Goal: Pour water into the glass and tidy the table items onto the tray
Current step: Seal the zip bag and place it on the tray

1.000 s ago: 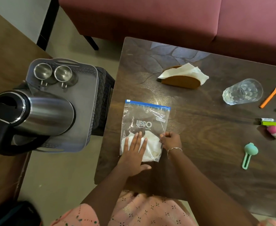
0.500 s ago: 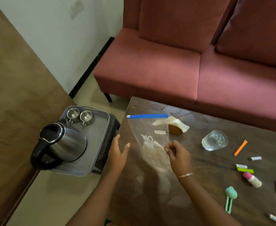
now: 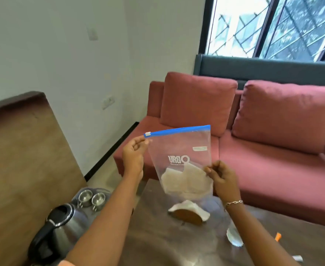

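Note:
A clear zip bag with a blue seal strip and white folded tissue inside hangs upright in the air above the table. My left hand pinches its top left corner at the white slider. My right hand pinches its lower right edge. A steel kettle with a black handle stands on the grey tray at the lower left, beside two steel cups. The glass is mostly hidden behind my right forearm.
A wooden napkin holder with white napkins stands on the dark table under the bag. An orange item lies at the right. A red sofa runs behind the table. A wooden panel stands at the left.
The bag has gone from lying flat on the table to being held up in the air. My left hand moved from pressing on it to pinching its top corner. The view tilted upward.

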The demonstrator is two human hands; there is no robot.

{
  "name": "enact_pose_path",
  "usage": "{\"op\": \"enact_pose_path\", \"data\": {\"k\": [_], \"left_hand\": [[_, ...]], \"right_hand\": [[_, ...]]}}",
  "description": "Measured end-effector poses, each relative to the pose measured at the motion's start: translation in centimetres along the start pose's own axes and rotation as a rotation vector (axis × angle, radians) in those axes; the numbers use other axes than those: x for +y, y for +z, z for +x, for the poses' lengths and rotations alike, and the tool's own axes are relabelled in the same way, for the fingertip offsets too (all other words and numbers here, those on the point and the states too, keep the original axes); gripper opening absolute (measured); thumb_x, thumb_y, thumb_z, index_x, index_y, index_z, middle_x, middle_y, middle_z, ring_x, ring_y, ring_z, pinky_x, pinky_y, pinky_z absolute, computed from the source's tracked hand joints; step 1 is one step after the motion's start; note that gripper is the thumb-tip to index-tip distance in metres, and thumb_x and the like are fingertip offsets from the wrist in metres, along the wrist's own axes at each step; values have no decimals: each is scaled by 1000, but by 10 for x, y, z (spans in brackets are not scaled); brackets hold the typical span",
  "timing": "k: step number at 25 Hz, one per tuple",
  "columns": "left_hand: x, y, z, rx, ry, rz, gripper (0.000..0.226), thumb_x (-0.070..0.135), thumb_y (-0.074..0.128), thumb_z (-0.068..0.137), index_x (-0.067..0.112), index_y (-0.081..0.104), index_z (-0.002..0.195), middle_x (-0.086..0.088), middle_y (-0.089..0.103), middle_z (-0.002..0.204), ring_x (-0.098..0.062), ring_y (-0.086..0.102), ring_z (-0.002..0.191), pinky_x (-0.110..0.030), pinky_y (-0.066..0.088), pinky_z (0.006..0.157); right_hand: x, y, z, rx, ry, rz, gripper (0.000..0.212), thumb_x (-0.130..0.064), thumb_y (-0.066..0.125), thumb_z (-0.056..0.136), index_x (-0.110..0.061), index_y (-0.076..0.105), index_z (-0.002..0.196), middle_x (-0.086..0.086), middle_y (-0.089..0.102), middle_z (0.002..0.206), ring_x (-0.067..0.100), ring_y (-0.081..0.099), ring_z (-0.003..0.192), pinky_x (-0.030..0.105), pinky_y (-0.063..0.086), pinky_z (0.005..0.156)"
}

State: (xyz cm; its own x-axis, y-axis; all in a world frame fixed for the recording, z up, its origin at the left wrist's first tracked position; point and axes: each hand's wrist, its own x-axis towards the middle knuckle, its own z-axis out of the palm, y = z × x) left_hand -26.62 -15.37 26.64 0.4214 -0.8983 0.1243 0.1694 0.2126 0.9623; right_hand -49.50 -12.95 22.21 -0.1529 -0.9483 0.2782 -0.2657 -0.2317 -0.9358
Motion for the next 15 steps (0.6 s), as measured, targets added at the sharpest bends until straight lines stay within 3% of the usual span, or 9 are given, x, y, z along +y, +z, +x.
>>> {"op": "enact_pose_path", "data": {"k": [2, 4, 6, 8, 11, 15], "left_hand": [[30, 13, 6, 5, 79, -18, 18, -4, 60, 83, 14, 62, 78, 1, 70, 66, -8, 65, 65, -23, 52, 76], [55, 26, 9, -35, 169, 1, 19, -4, 62, 82, 14, 62, 75, -3, 68, 65, -14, 64, 67, -25, 52, 73], [75, 38, 11, -97, 295, 85, 21, -2, 64, 81, 17, 63, 72, -4, 67, 68, -16, 63, 69, -26, 52, 72], [88, 47, 11, -131, 408, 202, 21, -1, 64, 81, 17, 63, 70, -1, 67, 66, -12, 62, 66, -17, 50, 66], [99, 53, 14, -136, 535, 361, 13, 3, 64, 81, 13, 63, 73, -8, 66, 69, -10, 57, 61, -11, 42, 58], [110, 55, 15, -131, 581, 424, 9, 5, 64, 82, 10, 63, 75, 6, 60, 65, 7, 54, 56, -3, 38, 54]], "right_hand": [[-13, -10, 17, 25, 4, 7, 26, 0, 65, 79, -21, 54, 68, -5, 64, 66, 22, 58, 72, 39, 49, 71], [-32, -18, 29, 78, 3, -1, 20, 2, 65, 78, -16, 61, 86, -2, 66, 80, 22, 59, 81, 28, 50, 75], [-58, -24, 39, 227, -46, -13, 29, 2, 64, 79, -9, 60, 106, 6, 64, 98, 18, 57, 87, 13, 47, 77], [-94, -22, 48, 326, -213, -64, 29, 1, 61, 81, -6, 62, 109, 7, 64, 104, 11, 56, 90, -1, 38, 75], [-144, -2, 58, 154, -434, -176, 20, -5, 63, 82, -7, 67, 102, 7, 68, 105, 4, 56, 100, 4, 36, 86], [-181, 29, 65, -14, -501, -197, 23, -13, 67, 80, -6, 69, 102, 10, 70, 104, 13, 59, 108, 9, 37, 86]]}}
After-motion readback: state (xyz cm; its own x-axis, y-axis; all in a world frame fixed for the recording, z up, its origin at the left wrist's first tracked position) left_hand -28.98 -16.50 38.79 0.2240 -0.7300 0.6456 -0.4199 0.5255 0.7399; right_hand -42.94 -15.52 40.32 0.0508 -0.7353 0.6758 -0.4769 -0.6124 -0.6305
